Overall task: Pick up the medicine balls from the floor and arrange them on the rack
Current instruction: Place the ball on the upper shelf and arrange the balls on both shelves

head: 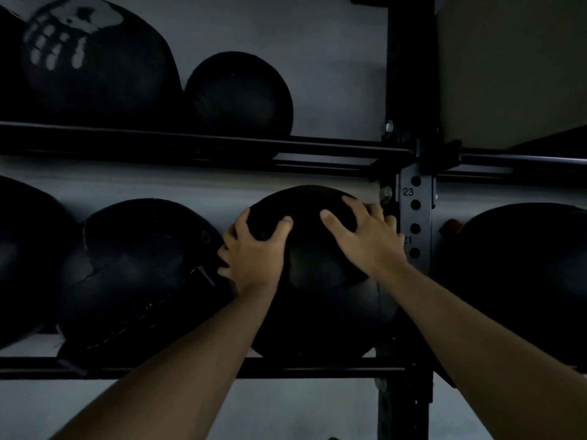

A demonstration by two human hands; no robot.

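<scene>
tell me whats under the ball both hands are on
The ball sits on the lower shelf's black front rail, left hand and right hand spread on top. Below the rail shows only pale wall. The ball hides any back rail and the contact itself.

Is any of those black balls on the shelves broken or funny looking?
Yes. The ball left of the held one on the lower shelf looks worn: a crack-like line crosses its skin and a seam seems to gape. It also looks squashed, not round. The others seem fine.

Seven black medicine balls [317,281] sit on one rack [416,217] (three above, four below), under two hands [254,249].
</scene>
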